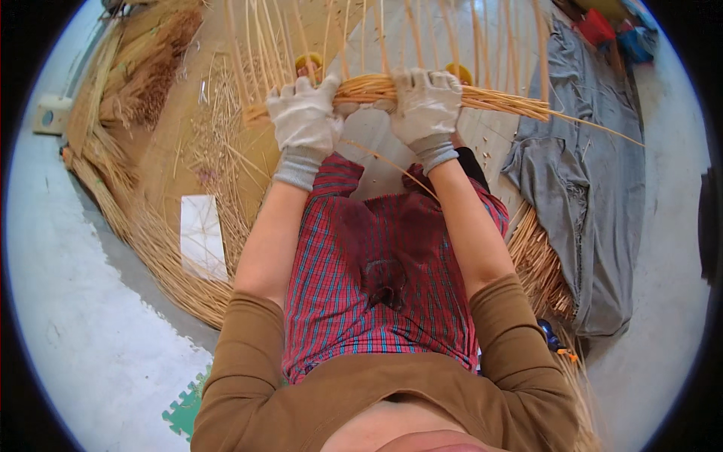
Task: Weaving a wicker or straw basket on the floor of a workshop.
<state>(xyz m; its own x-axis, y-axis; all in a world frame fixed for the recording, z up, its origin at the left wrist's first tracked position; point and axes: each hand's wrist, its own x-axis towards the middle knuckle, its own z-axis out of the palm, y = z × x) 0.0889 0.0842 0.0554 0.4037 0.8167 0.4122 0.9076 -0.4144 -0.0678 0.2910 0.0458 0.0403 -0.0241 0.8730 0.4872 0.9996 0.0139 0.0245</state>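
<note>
Across my front lies a woven band of tan wicker rods (503,102), with upright wicker stakes (414,38) running from it toward the far edge of the view. My left hand (305,113), in a dirty white knitted glove, is closed round the band left of its middle. Gloved the same way, my right hand (427,105) grips it a little farther right. Some finger ends are hidden behind the rods. One loose rod (599,126) sticks out past the band's right end, and another thin rod (392,164) hangs below between my wrists.
Long wicker rods (162,245) curve along the floor at left, beside a wooden board (248,151) strewn with scraps. A white sheet (202,233) lies there. At right, a grey cloth (580,173) partly covers a rod bundle (538,260). Plaid fabric (376,279) covers my lap.
</note>
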